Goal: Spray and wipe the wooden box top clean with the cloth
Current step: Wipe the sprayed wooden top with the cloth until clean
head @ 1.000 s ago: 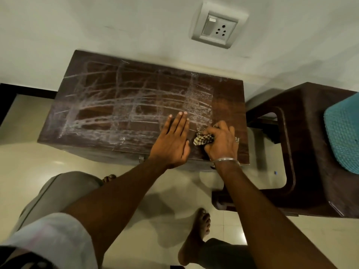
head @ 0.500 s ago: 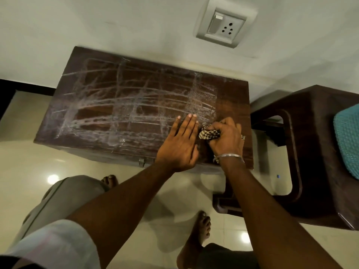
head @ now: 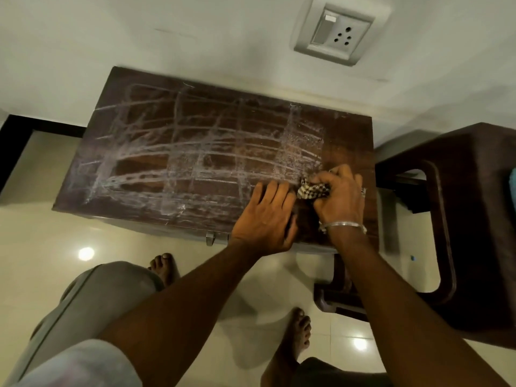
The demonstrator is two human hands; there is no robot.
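Gripping the bunched cloth [head: 312,190], the right hand [head: 339,198] has crept toward twelve o'clock, the left hand [head: 264,219] lying flat; the box top [head: 181,152] remains mostly streaked.

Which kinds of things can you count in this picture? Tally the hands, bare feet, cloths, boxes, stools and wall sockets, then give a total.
Hands: 2 (left hand, right hand)
Bare feet: 2 (left foot, right foot)
Cloth: 1
Box: 1
Stool: 1
Wall socket: 1
Total: 8
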